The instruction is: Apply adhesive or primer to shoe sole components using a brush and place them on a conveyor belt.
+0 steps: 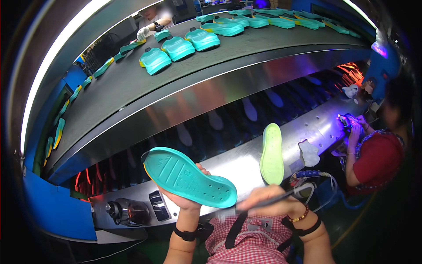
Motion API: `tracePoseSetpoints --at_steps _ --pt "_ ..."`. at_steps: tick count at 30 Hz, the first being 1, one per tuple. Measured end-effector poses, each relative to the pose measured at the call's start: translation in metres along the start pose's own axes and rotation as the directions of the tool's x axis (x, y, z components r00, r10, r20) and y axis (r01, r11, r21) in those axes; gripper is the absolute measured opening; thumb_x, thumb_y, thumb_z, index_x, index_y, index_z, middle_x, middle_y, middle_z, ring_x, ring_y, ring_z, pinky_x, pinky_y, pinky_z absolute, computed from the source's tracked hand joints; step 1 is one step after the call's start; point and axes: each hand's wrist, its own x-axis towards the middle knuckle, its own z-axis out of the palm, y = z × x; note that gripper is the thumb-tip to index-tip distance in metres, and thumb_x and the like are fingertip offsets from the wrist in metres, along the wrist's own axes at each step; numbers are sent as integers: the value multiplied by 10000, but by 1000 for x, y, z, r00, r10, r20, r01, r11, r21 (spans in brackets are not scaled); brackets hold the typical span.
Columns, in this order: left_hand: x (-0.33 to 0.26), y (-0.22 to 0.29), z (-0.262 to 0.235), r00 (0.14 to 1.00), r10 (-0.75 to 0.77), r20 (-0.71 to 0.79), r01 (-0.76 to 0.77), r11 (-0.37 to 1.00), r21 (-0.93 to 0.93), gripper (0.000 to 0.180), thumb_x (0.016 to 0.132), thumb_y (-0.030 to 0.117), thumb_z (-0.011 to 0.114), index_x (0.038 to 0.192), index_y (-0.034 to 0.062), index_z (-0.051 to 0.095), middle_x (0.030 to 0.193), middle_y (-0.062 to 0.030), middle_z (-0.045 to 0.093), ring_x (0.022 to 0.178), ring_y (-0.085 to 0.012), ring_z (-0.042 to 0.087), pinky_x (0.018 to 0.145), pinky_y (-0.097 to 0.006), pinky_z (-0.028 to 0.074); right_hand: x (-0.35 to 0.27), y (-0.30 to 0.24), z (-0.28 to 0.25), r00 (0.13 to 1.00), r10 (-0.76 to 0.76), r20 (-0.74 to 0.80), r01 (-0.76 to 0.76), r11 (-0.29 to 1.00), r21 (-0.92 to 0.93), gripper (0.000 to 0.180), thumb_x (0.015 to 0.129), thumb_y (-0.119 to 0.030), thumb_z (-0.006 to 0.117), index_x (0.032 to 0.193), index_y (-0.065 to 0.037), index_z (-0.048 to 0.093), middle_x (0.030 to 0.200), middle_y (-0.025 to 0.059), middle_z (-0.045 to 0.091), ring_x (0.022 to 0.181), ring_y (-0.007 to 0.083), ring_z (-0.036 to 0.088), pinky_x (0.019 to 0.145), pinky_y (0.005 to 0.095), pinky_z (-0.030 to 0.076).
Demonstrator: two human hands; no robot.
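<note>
left hand (187, 203) grips teal sole (189, 178) from below, up over bench (239, 160). right hand (266, 197) closed on dark tool (277, 199), blurred, near the sole's holed end; contact unclear. likely risk: a fast stroke skids off the rim or twists the sole loose, since only one hand backs it. green sole (272, 154) lies near right hand, so a wide swing could knock it.

The teal sole (187, 179) looks smooth, the metal bench (241, 170) glossy.

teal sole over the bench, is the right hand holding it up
No, the left hand holds the teal sole, while the right hand grips a dark tool.
</note>
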Motion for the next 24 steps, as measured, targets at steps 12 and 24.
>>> tracePoseSetpoints --at_steps 12,24 --pt "4 -6 9 984 61 -168 -30 982 185 904 740 777 176 1114 32 525 945 -204 585 794 -332 574 738 -449 464 -2 16 2 988 42 -147 -50 997 -56 239 756 -20 647 994 -19 639 946 102 651 872 167 613 781 272 475" --pt "7 -3 14 999 -40 25 36 989 141 878 754 764 190 1158 43 486 989 -216 575 847 -353 571 759 -470 466 -1 24 -11 998 10 -61 -4 995 103 217 748 -31 659 965 -15 652 955 87 640 876 173 599 802 289 469"
